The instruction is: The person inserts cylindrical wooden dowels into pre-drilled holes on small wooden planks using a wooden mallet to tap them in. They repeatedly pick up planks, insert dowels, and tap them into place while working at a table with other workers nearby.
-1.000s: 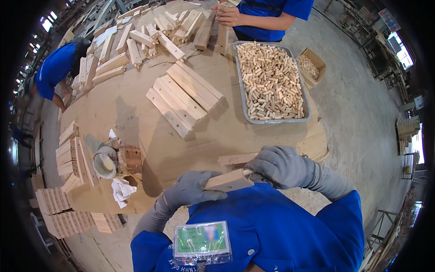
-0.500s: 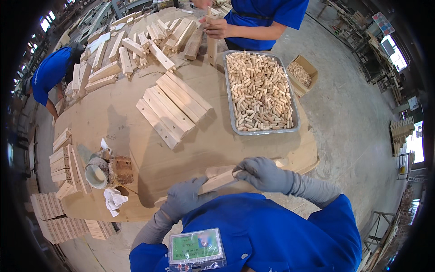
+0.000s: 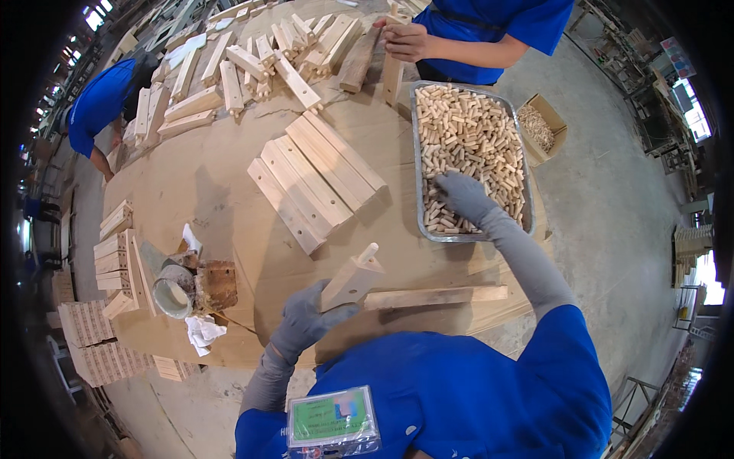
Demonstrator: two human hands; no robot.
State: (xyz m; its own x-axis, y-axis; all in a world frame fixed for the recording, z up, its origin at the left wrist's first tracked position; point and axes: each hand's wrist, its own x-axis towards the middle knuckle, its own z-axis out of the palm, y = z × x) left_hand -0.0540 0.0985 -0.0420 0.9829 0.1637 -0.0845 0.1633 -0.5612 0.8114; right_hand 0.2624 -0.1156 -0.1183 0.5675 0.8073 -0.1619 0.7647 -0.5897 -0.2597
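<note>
My left hand [image 3: 304, 320], in a grey glove, grips a short wooden block [image 3: 348, 283] held tilted up above the table. A wooden dowel [image 3: 368, 252] sticks out of the block's upper end, and a hole shows in its side. My right hand [image 3: 465, 197], gloved too, reaches into a grey tray [image 3: 420, 183] heaped with wooden dowels [image 3: 459, 130]. Its fingers are bent down together onto the dowels; whatever they pinch is hidden. A long wooden strip [image 3: 436, 297] lies on the table in front of me, right of the left hand.
Drilled wooden pieces [image 3: 313, 183] lie side by side mid-table. At left stand a glue-coated pot [image 3: 174, 294], crumpled white paper [image 3: 203, 333] and stacked blocks [image 3: 115, 260]. A co-worker's hand [image 3: 405, 40] holds an upright piece across the table; another person [image 3: 99, 107] bends at far left.
My right hand has left the wooden block and moved forward into the dowel tray. The left hand has raised the block, and its end with the dowel now shows.
</note>
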